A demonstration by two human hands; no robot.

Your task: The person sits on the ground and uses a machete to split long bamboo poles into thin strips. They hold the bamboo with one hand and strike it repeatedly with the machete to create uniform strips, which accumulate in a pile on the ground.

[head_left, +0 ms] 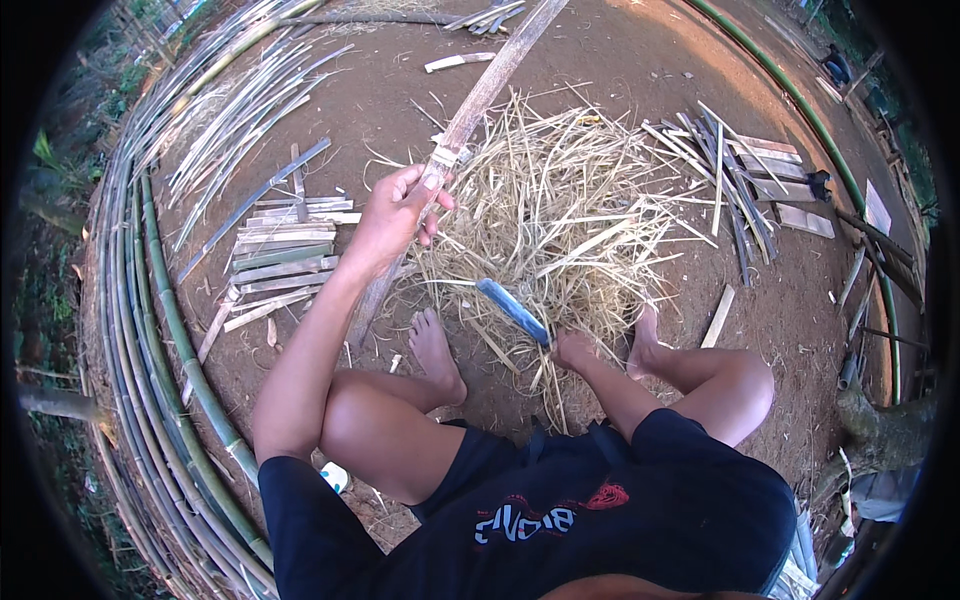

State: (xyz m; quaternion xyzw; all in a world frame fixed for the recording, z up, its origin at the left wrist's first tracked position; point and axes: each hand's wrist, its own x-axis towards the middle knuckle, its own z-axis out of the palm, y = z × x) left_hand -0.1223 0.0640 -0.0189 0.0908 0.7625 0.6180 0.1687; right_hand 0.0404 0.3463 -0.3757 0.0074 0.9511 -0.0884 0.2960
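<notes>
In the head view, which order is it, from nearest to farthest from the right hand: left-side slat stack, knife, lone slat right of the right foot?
1. Knife, in the right hand.
2. Lone slat, lying at right.
3. Slat stack, at left.

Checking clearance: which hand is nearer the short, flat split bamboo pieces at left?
Left: the left hand is just right of those pieces in view; the right hand is farther right, by the tan shavings heap.

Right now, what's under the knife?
Pale shavings show below and around the knife; I can't tell whether it touches them. Whatever lies beneath the pile is covered, and the right hand hides the handle.
</notes>
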